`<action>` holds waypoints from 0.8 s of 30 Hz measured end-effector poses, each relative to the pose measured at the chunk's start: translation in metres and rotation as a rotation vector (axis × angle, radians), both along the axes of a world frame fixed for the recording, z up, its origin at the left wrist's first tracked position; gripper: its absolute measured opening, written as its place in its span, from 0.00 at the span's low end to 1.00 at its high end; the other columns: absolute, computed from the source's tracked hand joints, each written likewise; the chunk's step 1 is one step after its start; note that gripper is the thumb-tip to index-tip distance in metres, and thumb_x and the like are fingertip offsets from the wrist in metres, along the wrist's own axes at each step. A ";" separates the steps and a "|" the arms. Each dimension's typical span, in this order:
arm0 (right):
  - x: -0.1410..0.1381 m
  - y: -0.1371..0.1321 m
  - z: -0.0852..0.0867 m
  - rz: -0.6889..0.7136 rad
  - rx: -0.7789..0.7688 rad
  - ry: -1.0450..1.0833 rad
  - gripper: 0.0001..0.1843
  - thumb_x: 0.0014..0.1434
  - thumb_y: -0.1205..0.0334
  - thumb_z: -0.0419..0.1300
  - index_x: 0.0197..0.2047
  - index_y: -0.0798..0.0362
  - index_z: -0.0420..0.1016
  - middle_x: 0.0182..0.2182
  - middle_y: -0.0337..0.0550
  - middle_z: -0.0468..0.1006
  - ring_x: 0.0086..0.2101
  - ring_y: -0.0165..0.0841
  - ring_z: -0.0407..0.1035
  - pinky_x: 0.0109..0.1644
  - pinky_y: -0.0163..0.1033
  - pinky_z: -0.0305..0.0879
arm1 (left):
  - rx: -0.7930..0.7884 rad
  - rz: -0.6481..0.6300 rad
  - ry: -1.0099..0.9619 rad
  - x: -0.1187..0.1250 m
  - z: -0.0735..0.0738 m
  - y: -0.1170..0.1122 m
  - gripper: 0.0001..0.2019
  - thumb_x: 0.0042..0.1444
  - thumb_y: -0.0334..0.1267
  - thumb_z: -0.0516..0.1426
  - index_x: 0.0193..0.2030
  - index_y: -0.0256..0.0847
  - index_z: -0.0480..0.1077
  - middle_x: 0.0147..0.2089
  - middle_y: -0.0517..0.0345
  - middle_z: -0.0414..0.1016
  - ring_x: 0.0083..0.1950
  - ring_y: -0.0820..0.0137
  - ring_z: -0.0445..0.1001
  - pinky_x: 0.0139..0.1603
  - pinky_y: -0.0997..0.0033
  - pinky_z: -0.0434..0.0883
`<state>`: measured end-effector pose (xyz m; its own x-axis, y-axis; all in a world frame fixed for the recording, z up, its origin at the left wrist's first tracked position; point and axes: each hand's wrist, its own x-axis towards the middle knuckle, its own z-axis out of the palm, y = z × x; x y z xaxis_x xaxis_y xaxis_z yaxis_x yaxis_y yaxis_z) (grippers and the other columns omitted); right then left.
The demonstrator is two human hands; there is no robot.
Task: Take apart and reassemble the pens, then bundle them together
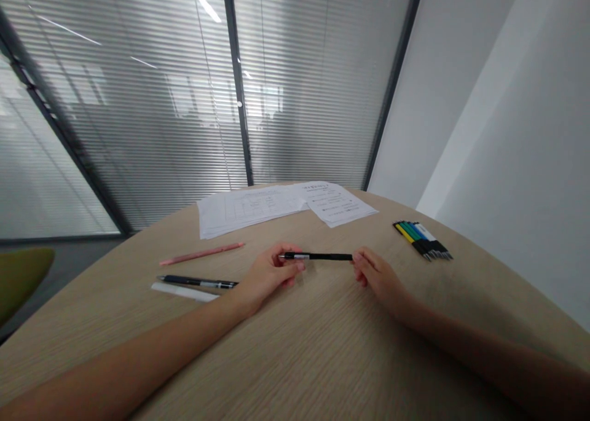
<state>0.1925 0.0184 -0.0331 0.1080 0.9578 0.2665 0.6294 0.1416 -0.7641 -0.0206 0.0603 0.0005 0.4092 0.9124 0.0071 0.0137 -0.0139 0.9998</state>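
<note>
A slim black pen (318, 256) lies level across the space between my two hands, a little above the table surface. My left hand (270, 276) pinches its silver-tipped end between thumb and fingers. My right hand (378, 279) has its fingertips on the opposite end. Left of my left hand lie a black and silver pen (197, 281), a white strip (184, 292), possibly a ruler, and a pink pencil (201, 254).
The round light wood table (295, 341) also bears printed paper sheets (281, 206) at the far edge and a bundle of green, blue, yellow and white pens (421, 240) at right. Glass walls with blinds stand behind, and a green chair (21, 283) sits at left.
</note>
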 end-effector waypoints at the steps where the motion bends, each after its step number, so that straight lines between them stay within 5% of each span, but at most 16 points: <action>1: 0.002 0.002 -0.002 0.003 -0.021 0.013 0.18 0.57 0.52 0.40 0.22 0.53 0.58 0.18 0.35 0.61 0.21 0.27 0.59 0.27 0.34 0.56 | 0.010 -0.001 0.017 0.000 0.000 0.000 0.15 0.38 0.37 0.61 0.33 0.36 0.63 0.20 0.65 0.66 0.16 0.81 0.59 0.17 0.80 0.55; 7: 0.005 0.005 -0.009 0.004 -0.052 0.017 0.18 0.57 0.51 0.41 0.24 0.53 0.61 0.17 0.35 0.62 0.20 0.28 0.60 0.26 0.33 0.55 | 0.046 -0.049 0.085 0.000 0.002 -0.002 0.15 0.47 0.46 0.54 0.22 0.36 0.58 0.18 0.61 0.69 0.14 0.80 0.58 0.16 0.79 0.53; 17: -0.005 -0.009 0.007 0.030 0.074 -0.061 0.16 0.58 0.54 0.41 0.24 0.52 0.57 0.18 0.34 0.60 0.22 0.27 0.58 0.28 0.34 0.55 | -0.062 -0.004 0.090 0.000 -0.004 -0.001 0.19 0.49 0.51 0.49 0.20 0.36 0.60 0.11 0.62 0.63 0.11 0.79 0.57 0.13 0.80 0.53; 24: -0.008 -0.008 0.004 0.110 0.056 0.212 0.12 0.56 0.53 0.45 0.37 0.51 0.58 0.21 0.34 0.62 0.21 0.27 0.59 0.24 0.33 0.56 | -0.022 0.056 0.084 0.000 -0.001 -0.003 0.17 0.49 0.49 0.50 0.18 0.37 0.60 0.10 0.64 0.61 0.11 0.80 0.56 0.13 0.80 0.52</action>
